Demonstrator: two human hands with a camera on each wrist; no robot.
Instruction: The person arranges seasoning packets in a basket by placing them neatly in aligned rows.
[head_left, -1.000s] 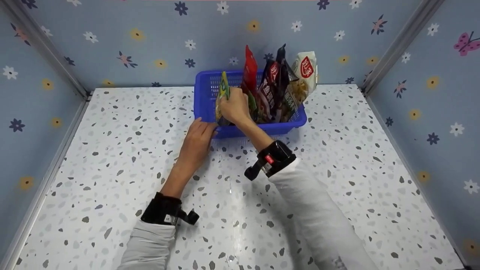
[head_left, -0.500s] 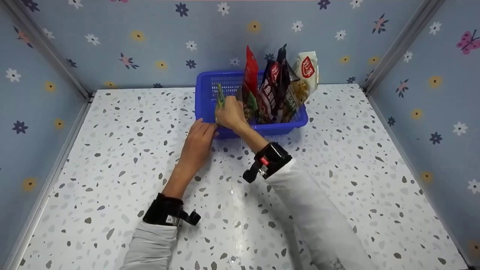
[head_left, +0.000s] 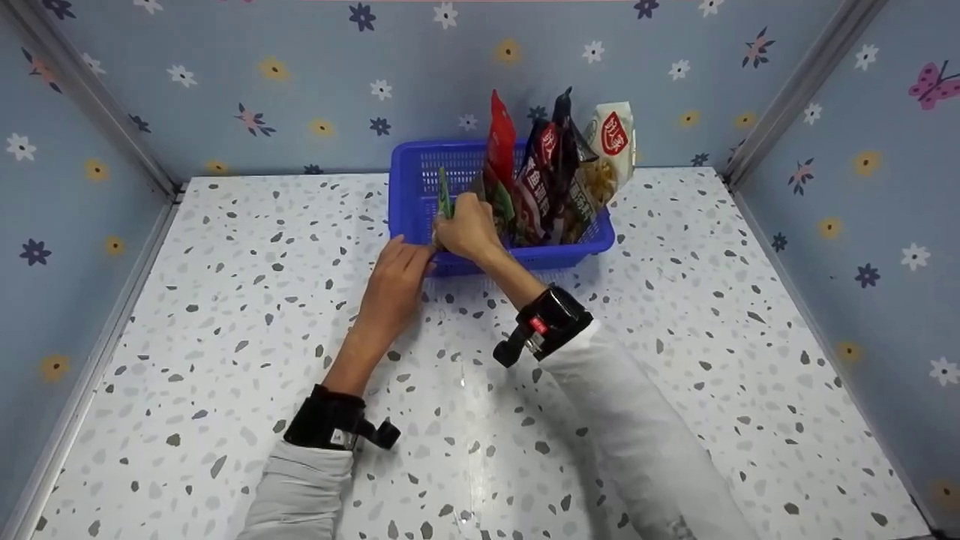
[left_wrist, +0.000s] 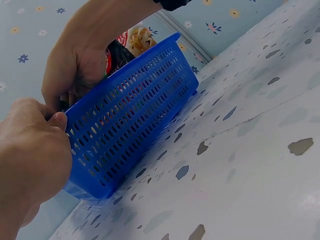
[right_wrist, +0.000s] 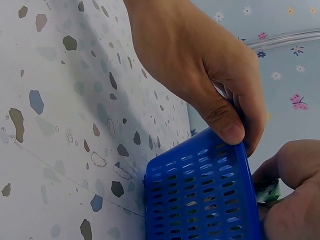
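Observation:
A blue plastic basket [head_left: 405, 206] stands against the back wall. My left hand [head_left: 391, 285] grips its front-left corner; in the left wrist view the thumb presses the outside of the rim. Reaching down into the basket's left part, my right hand [head_left: 469, 229] pinches a green-and-yellow food packet [head_left: 443, 191]. Most of that packet is hidden behind the hand. In the right wrist view a green bit of the packet [right_wrist: 267, 191] shows beside the right hand's fingers. To the right of it stand a red packet [head_left: 501, 142], dark packets [head_left: 534, 191] and a white packet [head_left: 613, 139].
The basket rests on a white speckled tabletop [head_left: 262, 315]. Blue flowered panels [head_left: 300, 90] rise at the back and on both sides. Black wrist cameras [head_left: 551, 322] sit on both wrists and stick out over the table.
My right hand has moved lower and toward the basket's front, and the green-and-yellow packet's top has sunk with it. The left hand and basket have stayed in place.

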